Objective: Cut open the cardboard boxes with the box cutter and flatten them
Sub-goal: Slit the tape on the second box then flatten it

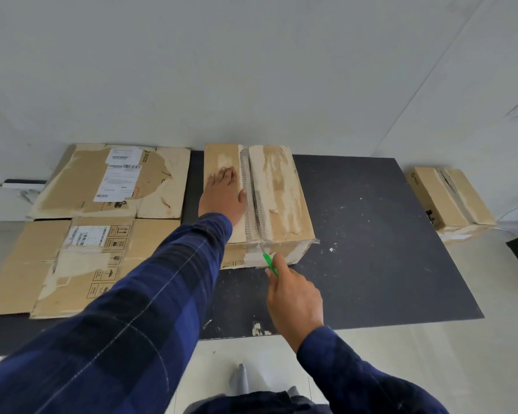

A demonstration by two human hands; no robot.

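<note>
Dark mat [371, 234]: flat left hand [223, 195] presses box [281, 189] beside flattened cardboard [81, 264]; right hand [293, 297] grips green cutter [269, 262].

Flattened cardboard [102, 210] left of box [278, 192]

My sleeves [132, 309]: navy plaid. Box cutter [270, 264] in my right hand [293, 294]: green. Box [281, 198] under my left hand [223, 195]: tan.
</note>
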